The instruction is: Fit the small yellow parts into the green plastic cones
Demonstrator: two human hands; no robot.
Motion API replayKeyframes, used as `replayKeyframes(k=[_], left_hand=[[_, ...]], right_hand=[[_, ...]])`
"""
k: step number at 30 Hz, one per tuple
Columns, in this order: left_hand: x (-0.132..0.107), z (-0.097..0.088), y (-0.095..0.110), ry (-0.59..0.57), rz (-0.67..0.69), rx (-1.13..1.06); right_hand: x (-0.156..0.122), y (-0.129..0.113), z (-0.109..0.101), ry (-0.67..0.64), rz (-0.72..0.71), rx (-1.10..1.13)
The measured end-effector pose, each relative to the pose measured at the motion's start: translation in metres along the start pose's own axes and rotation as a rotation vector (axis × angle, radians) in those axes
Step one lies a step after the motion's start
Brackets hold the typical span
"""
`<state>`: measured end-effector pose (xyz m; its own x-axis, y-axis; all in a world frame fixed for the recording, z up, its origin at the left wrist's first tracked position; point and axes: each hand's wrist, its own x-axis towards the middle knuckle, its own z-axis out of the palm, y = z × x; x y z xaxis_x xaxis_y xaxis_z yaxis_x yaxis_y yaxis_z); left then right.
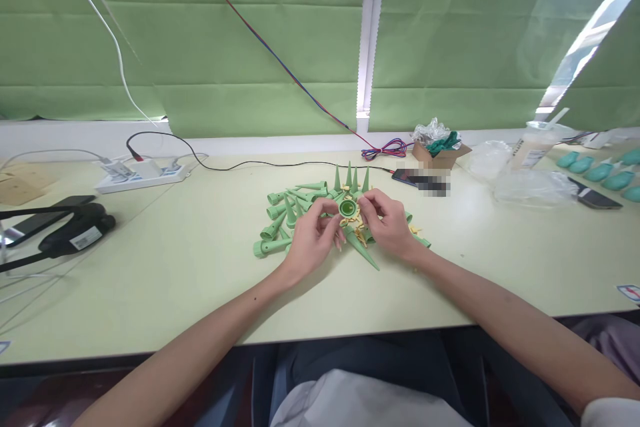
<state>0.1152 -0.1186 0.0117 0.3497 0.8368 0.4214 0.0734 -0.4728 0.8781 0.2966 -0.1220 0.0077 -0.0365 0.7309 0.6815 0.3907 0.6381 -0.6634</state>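
Green thing in hand: I see one green cone (pixel 347 208) held up between both hands, its round open mouth turned toward the camera and its point hidden behind.
Where it sits: the green cone is just above the heap of spikes (pixel 287 217), lifted clear of the table (pixel 200 273), straight ahead of me and near the far half of the top.
Left hand (pixel 313 240): clenched on the green cone from the left, thumb and fingers curled in against its rim, knuckles up.
Right hand (pixel 387 227): pinching the same rim from the right, with its fingertips (pixel 363 205) touching the mouth and the other fingers folded under.
Arms: both forearms are bare and run in from the lower corners, meeting in a V at the cone, with the wrists low over the top.
Heap: most of the spikes lie flat, pointing every way; a few stand upright (pixel 351 179) just behind the hands, and small yellow bits (pixel 361 235) lie scattered among them.
Surface: pale green, smooth and broad.
Left side: a white power strip (pixel 143 177) with plugs in it, and a black device (pixel 75 230) near the edge.
Right side: a dark phone (pixel 406 177), a cardboard box (pixel 443 157) with crumpled plastic in it, a clear bag (pixel 530 187), a plastic cup (pixel 537 143), and a row of teal pieces (pixel 600 172).
Room: green blinds (pixel 250 33) cover the windows behind, and a red-and-blue cable (pixel 280 61) slants down across them to the table.
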Motion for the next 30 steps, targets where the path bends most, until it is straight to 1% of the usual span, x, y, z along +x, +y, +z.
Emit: replayKeyframes(k=[4,7,9,15,22,30], left_hand=[[0.0039,0.0003,0.0037,-0.061,-0.13,-0.139],[0.0052,0.0004,0.0072,-0.111,-0.228,-0.202],[0.0051,0.0001,0.0088,-0.134,-0.256,-0.215],[0.0032,-0.0023,0.0079,-0.166,-0.243,-0.237],[0.0019,-0.0045,0.0065,-0.204,-0.191,-0.157],[0.0006,-0.0029,0.0075,-0.19,-0.15,-0.043]], right_hand=[[-0.0003,0.0006,0.0002,0.013,-0.018,0.0],[-0.0008,0.0015,-0.0004,-0.029,-0.044,0.011],[-0.0008,0.0022,-0.001,-0.059,-0.049,0.029],[0.0005,0.0037,-0.0031,-0.083,-0.035,0.05],[0.0021,0.0041,-0.0046,-0.105,-0.029,0.052],[0.0032,0.0051,-0.0041,-0.104,-0.016,0.025]])
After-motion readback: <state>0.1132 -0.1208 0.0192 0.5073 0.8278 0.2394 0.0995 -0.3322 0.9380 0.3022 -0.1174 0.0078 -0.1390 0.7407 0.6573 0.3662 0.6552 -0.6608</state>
